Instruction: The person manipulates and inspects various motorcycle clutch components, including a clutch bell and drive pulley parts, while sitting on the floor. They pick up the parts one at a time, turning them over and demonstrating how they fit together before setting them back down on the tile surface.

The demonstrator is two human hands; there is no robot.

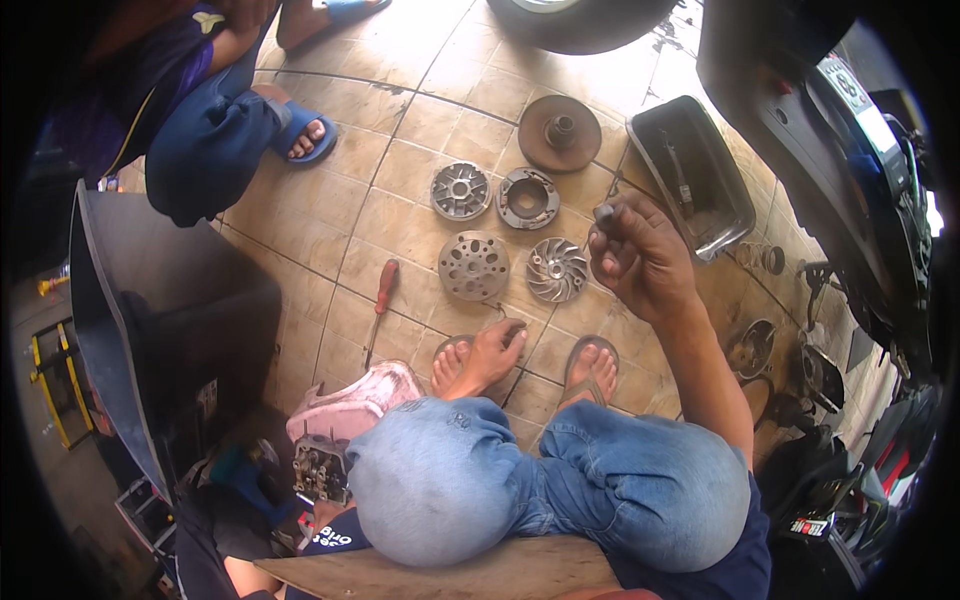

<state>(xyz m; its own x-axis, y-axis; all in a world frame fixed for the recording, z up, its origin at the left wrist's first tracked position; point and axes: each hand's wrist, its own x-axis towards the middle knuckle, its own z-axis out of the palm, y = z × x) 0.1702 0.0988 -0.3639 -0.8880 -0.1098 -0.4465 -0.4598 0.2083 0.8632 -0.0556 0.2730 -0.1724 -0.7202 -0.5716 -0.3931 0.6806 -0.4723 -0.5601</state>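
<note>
My right hand (645,250) is raised above the floor, its thumb and fingers pinching a small grey, roller-like piece (604,213). Low beside my foot is my left hand (490,355), fingers curled together; a small dark shape shows at the fingertips, too unclear to name. In front of me several round metal scooter transmission parts lie on the tiles: a finned fan disc (556,270), a disc with holes (474,266), a ribbed silver housing (461,191), a clutch shoe assembly (528,198) and a brown rusty pulley with a hub (560,134).
A red-handled screwdriver (386,290) lies to the left. At the right are a dark tray (725,150) and a motorbike (815,150). A big dark panel (170,300), a pink cover (350,400) and an engine piece (320,470) stand left. A person in blue sandals (308,135) is at the upper left.
</note>
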